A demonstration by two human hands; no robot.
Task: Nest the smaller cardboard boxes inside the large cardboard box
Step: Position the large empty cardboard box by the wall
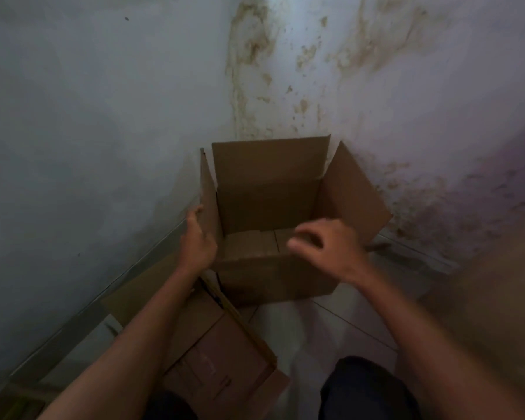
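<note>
Corrugated cardboard — light, stiff, easily creased: the open cardboard box stands on the floor at 12 o'clock. Left hand grips its side flap; right hand hovers spread, empty. Second cardboard box at 7 o'clock — best held by opposite walls.

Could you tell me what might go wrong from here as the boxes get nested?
1. The open box sits tight in the wall corner, and only the left hand steadies its left flap; it may shift or tip.
2. The right hand hovers over the opening, empty, and could snag the near rim.
3. The second box lies under the left forearm, awkward to lift.
</note>
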